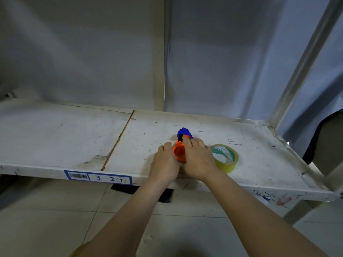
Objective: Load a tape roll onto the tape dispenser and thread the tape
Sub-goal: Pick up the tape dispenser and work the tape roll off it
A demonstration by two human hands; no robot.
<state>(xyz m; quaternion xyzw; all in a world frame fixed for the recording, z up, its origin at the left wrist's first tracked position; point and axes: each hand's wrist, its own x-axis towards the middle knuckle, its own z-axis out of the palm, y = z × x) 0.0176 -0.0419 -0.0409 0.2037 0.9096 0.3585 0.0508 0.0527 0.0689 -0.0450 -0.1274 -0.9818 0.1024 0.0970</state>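
Note:
An orange tape dispenser [179,152] with a blue front piece and a black part stands on the white shelf [74,138], near its front edge. My left hand [164,162] grips its left side. My right hand [197,159] lies over its right side and top, fingers curled onto it. The dispenser's lower body is hidden between my hands. A roll of yellowish clear tape [225,157] lies flat on the shelf just right of my right hand, touching or nearly touching it.
The shelf has a seam [118,140] left of the dispenser and a blue label [98,177] on its front lip. Metal uprights rise at the back middle [159,71] and at the right [304,67]. Tiled floor lies below.

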